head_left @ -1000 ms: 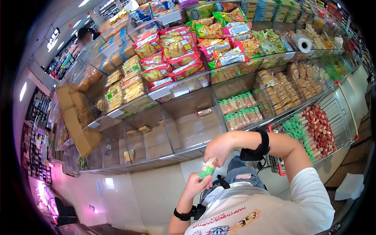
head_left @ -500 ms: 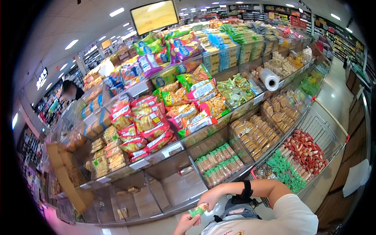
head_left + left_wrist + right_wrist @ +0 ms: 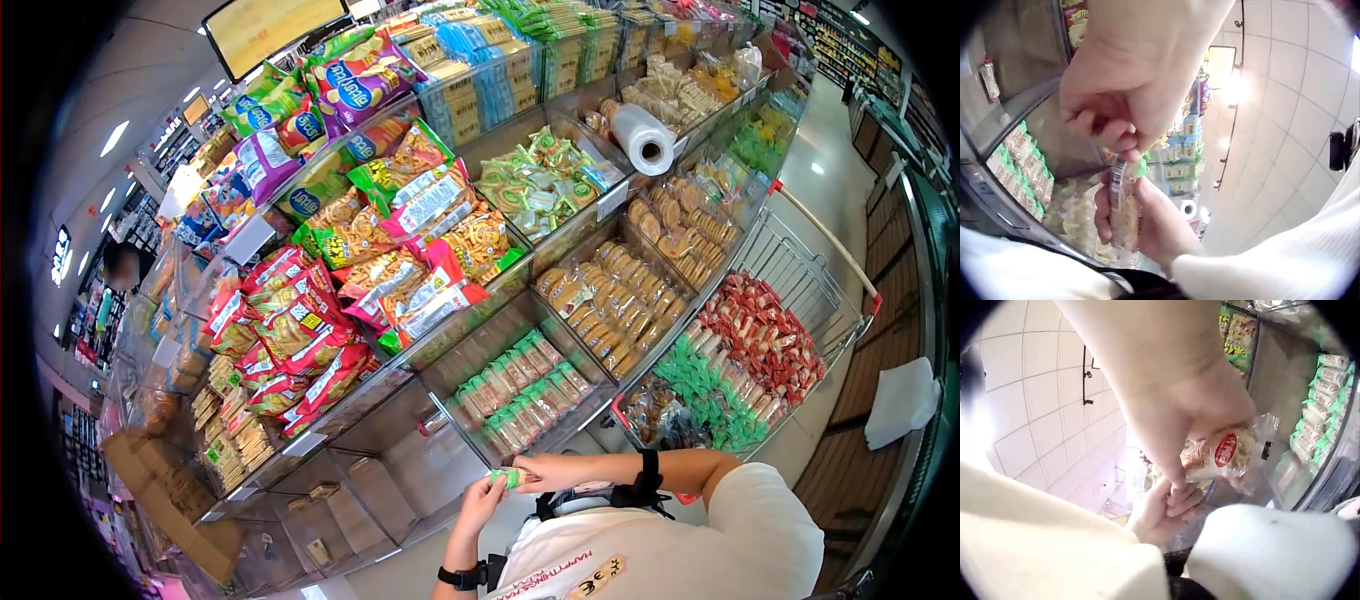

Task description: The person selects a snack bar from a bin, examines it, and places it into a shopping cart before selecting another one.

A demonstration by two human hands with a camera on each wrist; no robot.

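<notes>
In the head view a small clear packet with a green end (image 3: 508, 477) is held between both hands, in front of the body. The left hand (image 3: 481, 500) pinches its green end. Around its other end lies the right hand (image 3: 548, 471). The left wrist view has the left hand (image 3: 1113, 94) with curled fingers, its tips at the packet's top, and the right hand (image 3: 1163, 222) gripping the packet (image 3: 1124, 206), barcode showing. A red oval label faces the right wrist camera on the packet (image 3: 1229, 450), under the right hand (image 3: 1194, 419); the left hand (image 3: 1163, 512) touches its far end.
Sloped bins of snacks stand ahead, with a bin of green-ended packets (image 3: 522, 385) nearest the hands. A cart (image 3: 840, 335) on the right holds green-ended and red packets. A plastic roll (image 3: 645, 140) sits on the upper shelf.
The head view has swung toward the right, so bins and cart appear shifted left. Both hands have stayed together on the packet.
</notes>
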